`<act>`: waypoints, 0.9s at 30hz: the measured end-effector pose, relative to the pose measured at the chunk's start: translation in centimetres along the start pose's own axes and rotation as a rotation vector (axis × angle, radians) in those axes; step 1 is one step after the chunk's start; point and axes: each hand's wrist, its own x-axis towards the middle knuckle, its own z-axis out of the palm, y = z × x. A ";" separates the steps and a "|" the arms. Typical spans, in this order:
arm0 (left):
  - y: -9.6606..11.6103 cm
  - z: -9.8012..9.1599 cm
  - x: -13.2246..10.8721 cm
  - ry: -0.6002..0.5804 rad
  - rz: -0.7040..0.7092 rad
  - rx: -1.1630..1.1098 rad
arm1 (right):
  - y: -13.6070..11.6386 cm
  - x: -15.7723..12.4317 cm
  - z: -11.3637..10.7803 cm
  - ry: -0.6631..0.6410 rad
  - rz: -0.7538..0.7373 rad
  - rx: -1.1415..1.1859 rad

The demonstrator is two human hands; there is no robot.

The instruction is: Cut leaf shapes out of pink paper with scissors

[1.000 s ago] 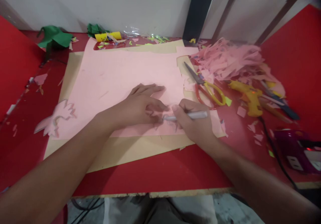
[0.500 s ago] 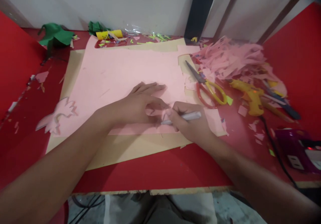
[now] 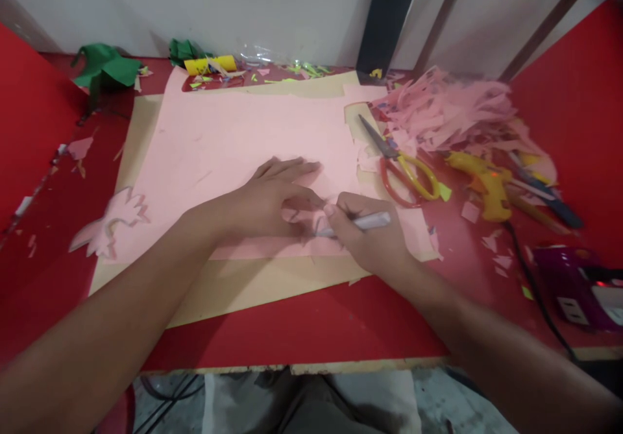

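Across the pink sheet point(image 3: 253, 129) on the desk point(image 3: 302, 333), the left hand point(image 3: 272, 204) is resting spread; the right hand point(image 3: 372, 242), gripping a pale pen point(image 3: 376, 220), is sitting closer than before: drawing is probably continuing.

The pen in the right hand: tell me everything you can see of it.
The pen is slim, pale grey and plastic-looking. The right hand grips it at a low slant; the back end points right, the tip left, down toward the pink paper beside the left hand. Blur hides whether the tip touches.
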 end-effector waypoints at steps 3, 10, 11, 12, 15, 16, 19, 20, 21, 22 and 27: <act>0.0 0.0 0.0 -0.008 -0.003 0.009 | 0.0 0.1 0.0 -0.006 0.016 0.041; -0.1 0.0 0.0 -0.003 0.006 0.004 | 0.0 0.0 0.0 0.000 0.026 0.013; -0.2 0.0 0.0 -0.007 0.008 0.005 | 0.0 0.0 0.0 0.010 0.028 0.009; -0.2 -0.1 -0.1 -0.011 0.010 0.005 | -0.1 -0.1 -0.1 0.022 0.024 0.010; -0.2 -0.3 -0.2 -0.028 0.029 0.002 | -0.2 -0.4 -0.1 0.060 0.000 0.063; -0.2 -0.3 -0.2 -0.033 0.037 0.004 | -0.2 -0.5 -0.1 0.059 0.000 0.094; -0.3 -0.4 -0.3 -0.036 0.052 0.015 | -0.2 -0.6 0.2 0.017 0.024 0.132; -0.3 -0.4 -0.3 -0.035 0.052 0.017 | -0.2 -0.6 0.3 0.006 0.033 0.122; -0.3 -0.4 -0.3 -0.035 0.050 0.019 | -0.3 -0.6 0.4 0.002 0.038 0.106; -0.3 -0.3 -0.3 -0.038 0.048 0.020 | -0.3 -0.6 0.4 0.004 0.042 0.092; -0.3 -0.3 -0.2 -0.033 0.037 0.019 | -0.7 -0.7 0.3 -0.027 -0.003 0.035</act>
